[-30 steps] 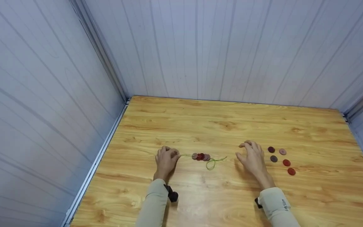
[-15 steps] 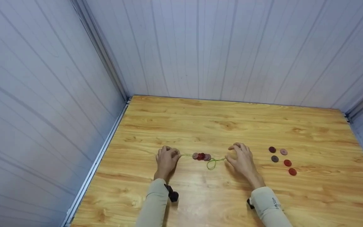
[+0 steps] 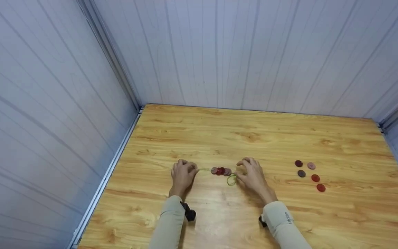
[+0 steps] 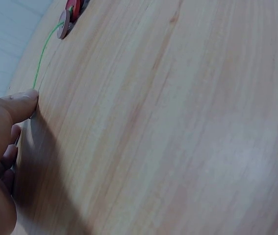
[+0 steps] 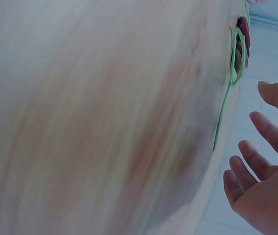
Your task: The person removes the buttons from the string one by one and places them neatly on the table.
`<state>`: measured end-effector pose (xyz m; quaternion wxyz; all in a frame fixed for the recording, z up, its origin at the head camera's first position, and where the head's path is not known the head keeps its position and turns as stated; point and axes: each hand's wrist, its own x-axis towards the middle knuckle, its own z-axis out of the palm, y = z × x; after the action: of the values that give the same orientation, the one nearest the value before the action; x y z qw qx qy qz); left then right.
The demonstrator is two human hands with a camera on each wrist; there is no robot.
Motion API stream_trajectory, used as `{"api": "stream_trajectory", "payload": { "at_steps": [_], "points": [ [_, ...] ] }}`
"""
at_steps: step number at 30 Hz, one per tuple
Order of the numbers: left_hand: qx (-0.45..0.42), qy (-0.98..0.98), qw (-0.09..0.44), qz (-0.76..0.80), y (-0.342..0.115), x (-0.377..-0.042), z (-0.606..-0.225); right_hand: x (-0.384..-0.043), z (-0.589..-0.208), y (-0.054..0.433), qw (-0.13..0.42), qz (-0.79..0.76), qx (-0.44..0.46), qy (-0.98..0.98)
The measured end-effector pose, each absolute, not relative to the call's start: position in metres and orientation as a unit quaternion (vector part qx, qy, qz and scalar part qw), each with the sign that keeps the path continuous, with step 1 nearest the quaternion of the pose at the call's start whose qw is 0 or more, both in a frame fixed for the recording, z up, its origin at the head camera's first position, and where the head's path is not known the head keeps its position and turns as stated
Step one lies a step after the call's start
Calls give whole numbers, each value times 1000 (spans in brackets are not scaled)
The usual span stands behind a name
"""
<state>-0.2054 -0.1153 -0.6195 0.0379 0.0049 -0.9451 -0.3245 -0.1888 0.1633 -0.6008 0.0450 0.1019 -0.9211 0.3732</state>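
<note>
Several buttons (image 3: 221,171) between left fingers (image 4: 22,103), tight on green string (image 4: 40,56), and parted right fingers (image 5: 270,133)

One high view, two at the wrists

My head view faces forward and down from the near side of the table (image 3: 192,135), far enough off for both far corners. My wrist views sit close and tilted, one looking past the left hand (image 3: 183,177), one past the right hand (image 3: 253,177); both share the row of buttons (image 3: 221,171) with it.
</note>
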Motion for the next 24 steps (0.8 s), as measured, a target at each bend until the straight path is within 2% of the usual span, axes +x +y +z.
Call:
{"api": "stream_trajectory", "payload": {
  "at_steps": [24],
  "points": [
    [-1, -943, 43, -331, -116, -206, -620, -192, -609, 139, 0, 350, 98, -932]
  ]
}}
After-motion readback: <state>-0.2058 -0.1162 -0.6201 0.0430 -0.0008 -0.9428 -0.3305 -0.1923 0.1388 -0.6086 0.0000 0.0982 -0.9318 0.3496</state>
